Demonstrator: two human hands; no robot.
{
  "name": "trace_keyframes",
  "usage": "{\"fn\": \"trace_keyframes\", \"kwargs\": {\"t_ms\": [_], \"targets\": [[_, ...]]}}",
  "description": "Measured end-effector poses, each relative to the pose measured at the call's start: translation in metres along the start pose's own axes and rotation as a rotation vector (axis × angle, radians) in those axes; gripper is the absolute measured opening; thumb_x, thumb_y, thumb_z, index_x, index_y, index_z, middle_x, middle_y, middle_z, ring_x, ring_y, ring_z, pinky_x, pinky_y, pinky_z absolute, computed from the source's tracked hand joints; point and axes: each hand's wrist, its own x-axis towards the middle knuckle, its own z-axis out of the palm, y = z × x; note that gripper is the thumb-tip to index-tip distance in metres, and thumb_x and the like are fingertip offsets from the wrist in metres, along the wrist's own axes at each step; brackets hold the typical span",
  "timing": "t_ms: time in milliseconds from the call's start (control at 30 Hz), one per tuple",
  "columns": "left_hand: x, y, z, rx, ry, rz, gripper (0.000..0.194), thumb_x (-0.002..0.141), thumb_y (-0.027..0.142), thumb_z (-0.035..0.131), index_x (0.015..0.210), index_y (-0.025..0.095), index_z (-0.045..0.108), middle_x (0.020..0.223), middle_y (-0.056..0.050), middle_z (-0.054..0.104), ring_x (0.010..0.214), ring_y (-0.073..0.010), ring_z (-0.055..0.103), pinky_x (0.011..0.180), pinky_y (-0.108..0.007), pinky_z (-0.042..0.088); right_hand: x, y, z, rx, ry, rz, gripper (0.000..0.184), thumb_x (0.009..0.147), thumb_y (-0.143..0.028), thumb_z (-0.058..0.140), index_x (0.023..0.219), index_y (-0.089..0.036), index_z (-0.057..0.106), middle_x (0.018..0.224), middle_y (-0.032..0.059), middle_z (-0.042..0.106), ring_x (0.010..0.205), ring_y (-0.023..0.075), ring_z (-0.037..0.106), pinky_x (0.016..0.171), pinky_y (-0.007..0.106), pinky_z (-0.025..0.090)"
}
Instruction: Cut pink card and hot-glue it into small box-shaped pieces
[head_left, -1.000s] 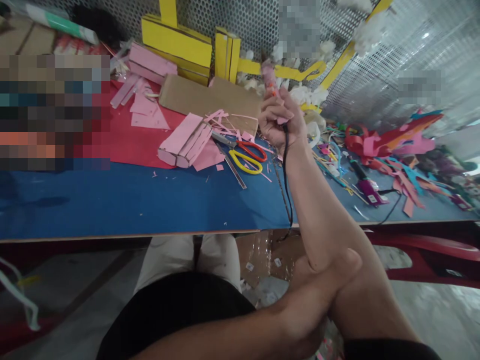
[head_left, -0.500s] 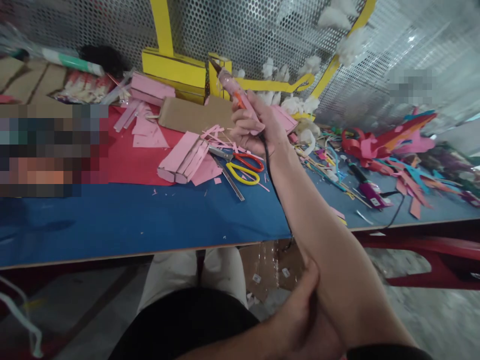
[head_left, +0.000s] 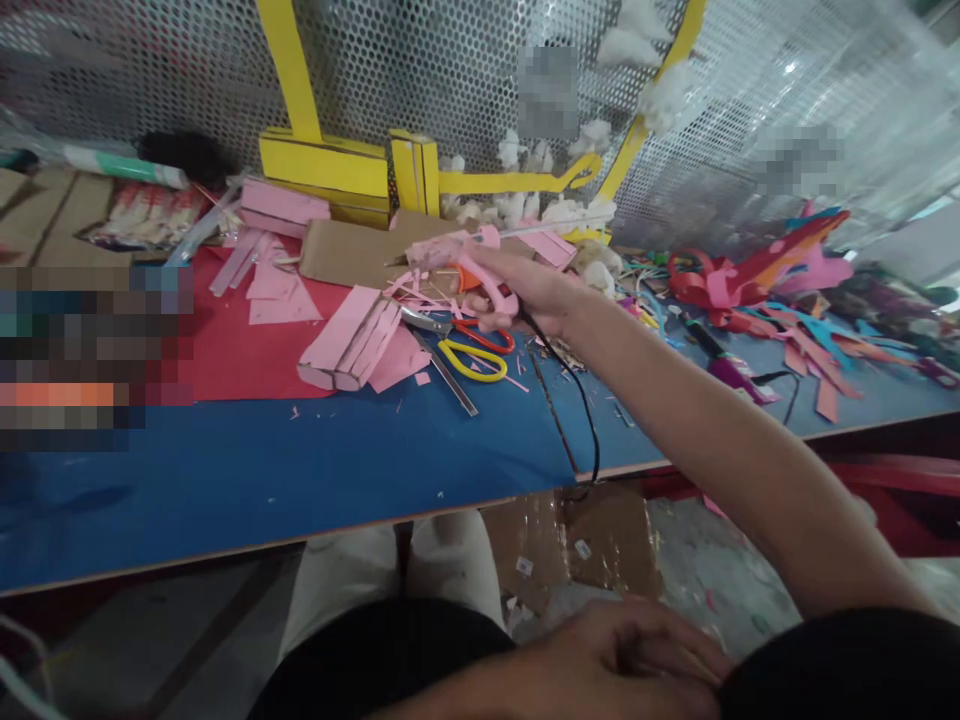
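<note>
Held the left hand [head_left: 615, 650] low near the lap [head_left: 450, 560], loosely curled; could not tell whether empty. Beyond the black cord [head_left: 591, 420] and scissors [head_left: 474, 362], gripped the pink glue gun [head_left: 496, 284] in the right hand [head_left: 544, 292], apparently handling it above the worktop [head_left: 337, 460], calling for slack cord.

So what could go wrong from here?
The right hand grips a pink glue gun with an orange trigger near loose, thin pink strips; if hot, it might drip glue on them. Its thin black cord dangles over the blue table's edge and could snag. The red-and-yellow-handled metal scissors could get knocked.
</note>
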Motion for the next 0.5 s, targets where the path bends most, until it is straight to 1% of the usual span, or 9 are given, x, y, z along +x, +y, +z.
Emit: {"fn": "trace_keyframes", "kwargs": {"t_ms": [33,133,200,267,333,367,400,467,500], "targets": [[-0.010,0.011,-0.004,0.048,0.026,0.037,0.067,0.071,0.070,0.079,0.115,0.020,0.076,0.111,-0.013,0.077,0.119,-0.0343,0.069,0.109,-0.055,0.044,0.000,0.004,0.003,-0.035,-0.004,-0.042,0.044,0.093,-0.063,0.062,0.086,-0.020,0.060,0.060,-0.0022,0.057,0.040,0.0073,0.042,0.038,0.020,0.033],[-0.035,0.042,-0.015,0.083,0.013,0.104,0.052,0.090,0.057,0.069,0.123,0.018,0.071,0.110,-0.013,0.078,0.114,-0.0278,0.072,0.107,-0.046,0.048,0.003,0.014,0.015,-0.108,-0.015,-0.215,0.050,0.092,-0.068,0.060,0.080,-0.020,0.060,0.061,-0.0005,0.059,0.045,0.0098,0.050,0.042,0.023,0.039],[-0.050,0.061,-0.021,0.192,0.054,0.060,0.045,0.094,0.050,0.066,0.126,0.019,0.069,0.115,-0.013,0.077,0.114,-0.0264,0.071,0.102,-0.041,0.050,0.006,0.021,0.021,-0.113,0.023,-0.327,0.052,0.092,-0.070,0.058,0.076,-0.020,0.059,0.060,-0.0008,0.059,0.047,0.0104,0.051,0.046,0.024,0.042],[-0.066,0.081,-0.026,0.319,0.109,-0.002,0.038,0.096,0.045,0.063,0.126,0.022,0.070,0.118,-0.010,0.077,0.112,-0.0247,0.072,0.098,-0.037,0.051,0.008,0.029,0.025,-0.076,0.097,-0.438,0.052,0.093,-0.070,0.054,0.077,-0.022,0.060,0.057,-0.0019,0.058,0.046,0.0112,0.051,0.048,0.025,0.043],[-0.085,0.104,-0.027,0.499,0.160,-0.081,0.032,0.095,0.042,0.064,0.122,0.026,0.072,0.120,-0.007,0.076,0.113,-0.0250,0.071,0.093,-0.034,0.053,0.009,0.039,0.024,-0.034,0.154,-0.498,0.051,0.094,-0.071,0.051,0.081,-0.023,0.063,0.054,-0.0029,0.056,0.045,0.0118,0.050,0.047,0.026,0.041],[-0.095,0.117,-0.027,0.587,0.198,-0.102,0.030,0.094,0.042,0.065,0.120,0.028,0.073,0.120,-0.006,0.076,0.114,-0.0252,0.070,0.092,-0.034,0.053,0.008,0.045,0.023,-0.032,0.156,-0.492,0.052,0.093,-0.072,0.051,0.081,-0.023,0.064,0.053,-0.0032,0.055,0.044,0.0118,0.050,0.047,0.026,0.041],[-0.105,0.131,-0.026,0.682,0.283,-0.079,0.027,0.094,0.041,0.065,0.116,0.029,0.075,0.115,-0.005,0.077,0.112,-0.0247,0.070,0.092,-0.033,0.053,0.007,0.050,0.022,-0.049,0.162,-0.475,0.052,0.092,-0.072,0.053,0.080,-0.023,0.063,0.053,-0.0030,0.056,0.044,0.0119,0.050,0.047,0.026,0.040],[-0.124,0.160,-0.027,0.805,0.459,0.025,0.024,0.099,0.038,0.056,0.109,0.027,0.075,0.101,-0.002,0.078,0.097,-0.0209,0.072,0.087,-0.031,0.054,0.005,0.060,0.020,-0.100,0.203,-0.431,0.051,0.092,-0.071,0.054,0.084,-0.022,0.066,0.053,-0.0021,0.058,0.045,0.0128,0.051,0.047,0.027,0.040],[-0.131,0.175,-0.030,0.890,0.543,0.118,0.023,0.100,0.036,0.054,0.103,0.027,0.075,0.092,-0.001,0.078,0.089,-0.0193,0.072,0.083,-0.030,0.055,0.004,0.064,0.019,-0.109,0.222,-0.419,0.051,0.093,-0.071,0.053,0.085,-0.022,0.067,0.052,-0.0022,0.057,0.044,0.0132,0.050,0.046,0.027,0.040]]}}
